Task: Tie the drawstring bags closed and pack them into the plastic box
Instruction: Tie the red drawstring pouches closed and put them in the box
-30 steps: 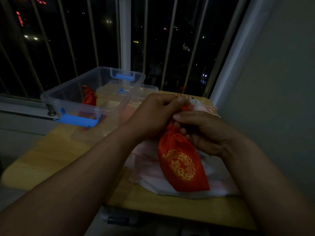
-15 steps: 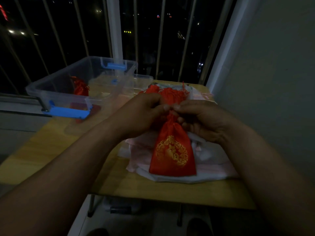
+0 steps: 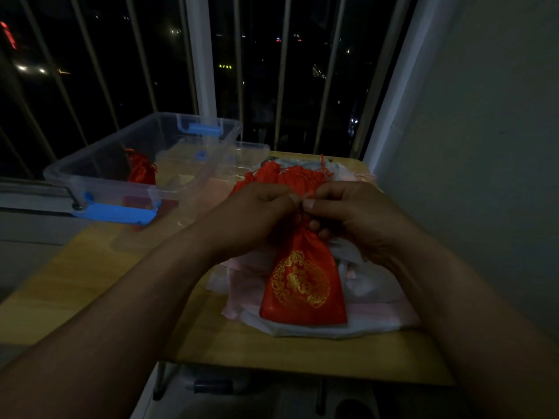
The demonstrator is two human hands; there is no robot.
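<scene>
"Dark window bars (image 3: pixel 282 86) behind, wooden table (image 3: pixel 90 282) in front. Where's the bag (image 3: pixel 302 285)?"

"Between the hands: neck up at their fingertips, body running down toward six o'clock onto the pale cloth (image 3: pixel 372 316)."

"And the hands?"

"Left hand (image 3: pixel 254 219) and right hand (image 3: pixel 354 216) both pinch the cord (image 3: pixel 308 195) at the neck, thumbs almost meeting. The knot itself I can't make out."

"Where does it go once tied?"

"Box (image 3: pixel 142 189) sits at ten o'clock, well apart, one red bag (image 3: pixel 140 172) inside. I'd judge the left hand nearer for the carry. More lie in a heap (image 3: pixel 287 173) at twelve, just beyond the knuckles."
</scene>
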